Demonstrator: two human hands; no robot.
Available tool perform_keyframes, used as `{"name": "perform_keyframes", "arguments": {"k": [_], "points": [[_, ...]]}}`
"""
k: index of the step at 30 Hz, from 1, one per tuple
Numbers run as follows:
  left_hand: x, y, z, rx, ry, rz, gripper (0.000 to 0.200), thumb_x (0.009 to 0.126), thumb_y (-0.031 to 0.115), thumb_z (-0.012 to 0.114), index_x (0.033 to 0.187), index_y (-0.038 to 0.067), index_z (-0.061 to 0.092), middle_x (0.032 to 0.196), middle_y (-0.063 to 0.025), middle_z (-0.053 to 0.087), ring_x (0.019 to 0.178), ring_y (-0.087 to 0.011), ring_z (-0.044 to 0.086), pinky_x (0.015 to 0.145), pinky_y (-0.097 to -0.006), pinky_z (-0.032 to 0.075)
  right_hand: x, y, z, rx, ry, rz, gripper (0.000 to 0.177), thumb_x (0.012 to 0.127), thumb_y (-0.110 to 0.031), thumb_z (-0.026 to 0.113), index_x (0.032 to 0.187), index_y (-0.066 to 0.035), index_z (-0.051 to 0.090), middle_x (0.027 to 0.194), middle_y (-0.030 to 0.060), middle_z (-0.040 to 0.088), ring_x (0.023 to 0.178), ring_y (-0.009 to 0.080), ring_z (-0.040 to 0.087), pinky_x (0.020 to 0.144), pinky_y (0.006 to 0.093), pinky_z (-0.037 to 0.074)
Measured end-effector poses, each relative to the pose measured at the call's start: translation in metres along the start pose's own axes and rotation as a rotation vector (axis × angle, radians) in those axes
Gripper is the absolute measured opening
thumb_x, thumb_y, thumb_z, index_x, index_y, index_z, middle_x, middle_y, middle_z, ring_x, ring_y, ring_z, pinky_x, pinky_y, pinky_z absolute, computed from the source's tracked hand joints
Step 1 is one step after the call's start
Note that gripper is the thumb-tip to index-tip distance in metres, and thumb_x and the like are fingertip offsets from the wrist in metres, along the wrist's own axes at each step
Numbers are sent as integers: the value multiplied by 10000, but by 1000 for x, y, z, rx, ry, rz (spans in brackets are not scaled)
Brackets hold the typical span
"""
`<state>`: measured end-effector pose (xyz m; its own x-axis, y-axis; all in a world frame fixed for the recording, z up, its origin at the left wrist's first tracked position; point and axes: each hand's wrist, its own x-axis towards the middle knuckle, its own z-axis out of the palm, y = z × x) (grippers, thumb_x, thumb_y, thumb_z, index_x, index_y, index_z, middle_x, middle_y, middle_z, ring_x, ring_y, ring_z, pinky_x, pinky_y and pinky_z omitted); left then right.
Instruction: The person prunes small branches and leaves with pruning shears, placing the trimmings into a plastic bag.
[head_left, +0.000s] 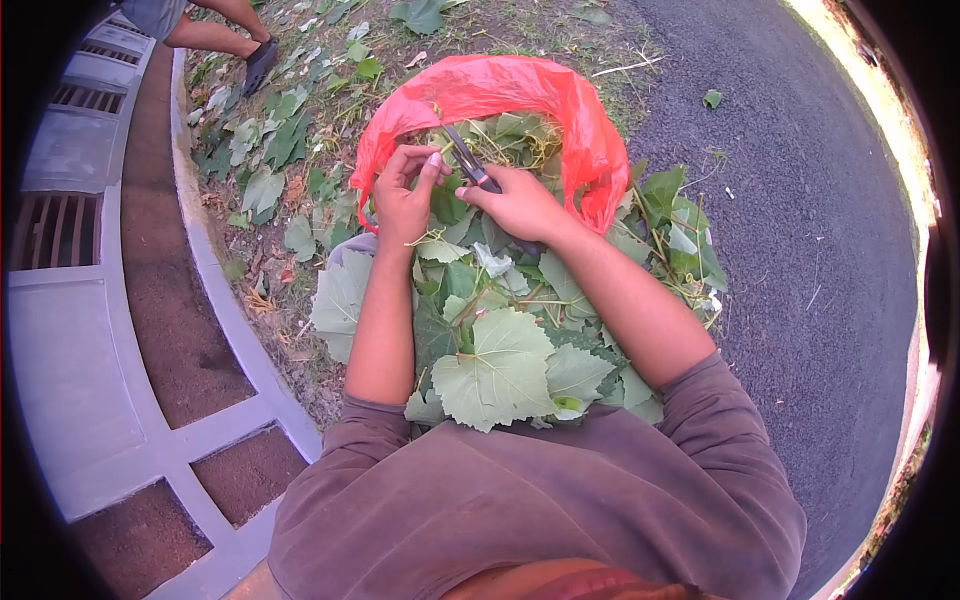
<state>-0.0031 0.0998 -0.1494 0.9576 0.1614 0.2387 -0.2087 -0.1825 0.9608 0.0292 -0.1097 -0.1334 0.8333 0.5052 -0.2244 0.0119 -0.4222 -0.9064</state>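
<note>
My right hand [515, 203] is closed round the dark handles of a pair of scissors [465, 158]. Their blades point up and left, over the mouth of a red plastic bag [470, 78]. Close to the blades, my left hand [408, 190] pinches a thin green stem [447, 143] between thumb and fingers. Inside the bag lie cut green stems and leaf pieces [515, 130]. A heap of broad, lobed leaves [495, 368] covers my lap below both forearms. The exact spot where the blades meet the stem is hard to make out.
More leafy vines [680, 230] lie right of the bag, on the edge of grey asphalt [790, 270]. Fallen leaves [265, 185] litter the grass at left, beside a concrete kerb [205, 240] and a drain grate [55, 230]. Another person's leg [215, 38] shows at top left.
</note>
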Motion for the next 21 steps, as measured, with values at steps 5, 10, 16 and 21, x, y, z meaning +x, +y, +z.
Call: {"name": "perform_keyframes", "arguments": {"k": [5,10,16,21], "points": [[-3,7,9,92,65,23,120,1021,52,719,1125,-6,707,984,-88,773,888,-135,730,805,-269,557,1,1,-1,-20,-15,-1,589,906,-560,721,1079,2,727,917,184,748,912,337,744,838,445,549],[-3,7,8,169,23,122,126,1006,58,739,1107,-13,713,976,-83,778,877,-137,743,814,-267,561,0,-1,1,1,1,20,578,912,-574,719,1006,-4,743,865,165,747,874,308,751,815,435,557],[-3,6,13,81,36,68,110,1008,70,745,1070,-16,717,957,-66,756,855,-119,715,809,-273,562,4,2,4,-5,-95,127,527,928,-547,739,877,-23,747,728,92,722,698,232,721,703,394,553],[-3,12,13,94,106,-10,101,1008,58,739,1059,-21,702,964,-69,733,875,-122,719,822,-270,563,9,3,9,-82,-58,108,532,915,-544,735,831,-19,746,750,132,734,757,285,743,751,437,556]]}}
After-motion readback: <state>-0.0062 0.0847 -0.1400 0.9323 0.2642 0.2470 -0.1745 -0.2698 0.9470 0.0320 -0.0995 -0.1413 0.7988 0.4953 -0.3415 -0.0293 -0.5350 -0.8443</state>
